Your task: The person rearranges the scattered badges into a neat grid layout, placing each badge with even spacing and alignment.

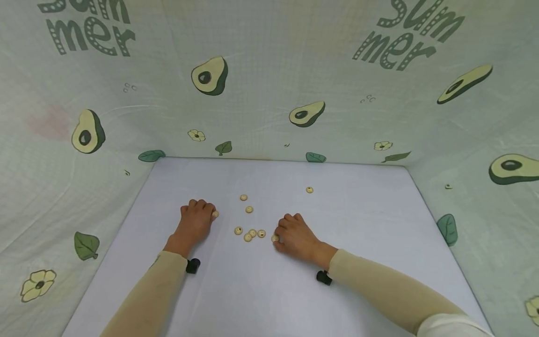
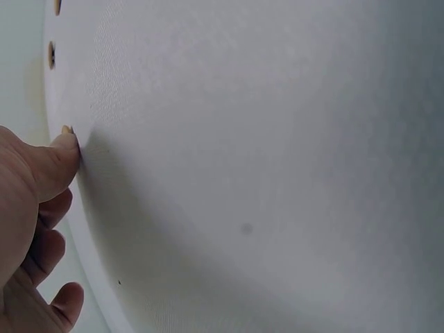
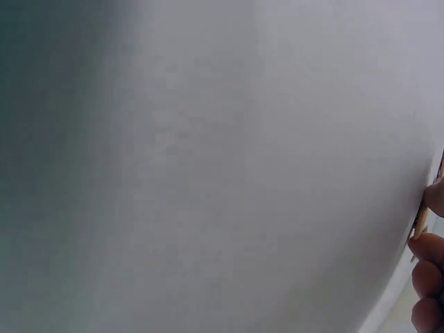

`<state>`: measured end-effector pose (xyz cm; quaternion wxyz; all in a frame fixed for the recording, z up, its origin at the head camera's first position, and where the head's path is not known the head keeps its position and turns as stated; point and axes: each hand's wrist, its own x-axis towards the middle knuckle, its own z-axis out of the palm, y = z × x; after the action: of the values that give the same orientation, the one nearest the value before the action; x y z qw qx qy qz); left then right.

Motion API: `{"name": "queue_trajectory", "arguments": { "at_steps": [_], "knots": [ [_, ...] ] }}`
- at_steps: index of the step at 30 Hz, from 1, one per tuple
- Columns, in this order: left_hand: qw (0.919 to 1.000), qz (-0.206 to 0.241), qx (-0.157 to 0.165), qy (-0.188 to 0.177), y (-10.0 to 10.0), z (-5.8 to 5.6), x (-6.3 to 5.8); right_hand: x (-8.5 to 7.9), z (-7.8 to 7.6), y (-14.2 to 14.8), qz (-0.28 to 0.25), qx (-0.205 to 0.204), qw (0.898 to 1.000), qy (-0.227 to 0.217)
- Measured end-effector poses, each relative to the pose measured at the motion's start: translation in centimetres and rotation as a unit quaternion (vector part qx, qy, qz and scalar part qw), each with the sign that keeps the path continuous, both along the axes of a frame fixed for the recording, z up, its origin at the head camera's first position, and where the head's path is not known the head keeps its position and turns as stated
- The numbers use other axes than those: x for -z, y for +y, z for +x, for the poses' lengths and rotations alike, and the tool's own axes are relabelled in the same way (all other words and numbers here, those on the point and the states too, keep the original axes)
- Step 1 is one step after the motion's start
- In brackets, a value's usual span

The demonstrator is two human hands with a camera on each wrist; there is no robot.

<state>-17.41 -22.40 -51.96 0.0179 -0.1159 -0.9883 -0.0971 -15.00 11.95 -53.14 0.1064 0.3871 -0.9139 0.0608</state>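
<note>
Small round pale-wood discs, some with dark marks on top, lie on the white table. My left hand (image 1: 196, 223) is at the left of the group, pinching one disc (image 1: 215, 214) at the thumb side. In the left wrist view that disc (image 2: 66, 130) peeks out past the thumb tip, mostly hidden. Right of the group, my right hand (image 1: 298, 238) holds another disc (image 1: 275, 238) between thumb and fingers. Its edge shows as a thin disc (image 3: 420, 218) between the fingertips in the right wrist view.
Between the hands, several discs lie close together, among them one marked disc (image 1: 261, 233). Two more, including an upper disc (image 1: 244, 197), sit farther back. A lone disc (image 1: 309, 190) rests at the back right. Patterned cloth (image 1: 261, 131) walls the table on three sides.
</note>
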Motion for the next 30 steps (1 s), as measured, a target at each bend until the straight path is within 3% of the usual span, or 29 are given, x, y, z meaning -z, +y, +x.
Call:
{"name": "queue_trajectory", "arguments": {
  "at_steps": [6, 15, 30],
  "knots": [
    [1.0, -0.002, -0.001, 0.008, 0.1, 0.1, 0.2, -0.5, -1.0, 0.3, 0.004, 0.002, 1.0, 0.031],
    [0.9999, -0.001, -0.011, 0.006, 0.0, 0.0, 0.4, -1.9, -4.6, 3.3, -0.029, 0.053, 0.997, 0.049],
    [0.9997, 0.005, -0.02, -0.012, -0.1, -0.2, 0.6, -3.3, -11.0, 8.0, 0.006, 0.137, 0.99, -0.018]
  ]
}}
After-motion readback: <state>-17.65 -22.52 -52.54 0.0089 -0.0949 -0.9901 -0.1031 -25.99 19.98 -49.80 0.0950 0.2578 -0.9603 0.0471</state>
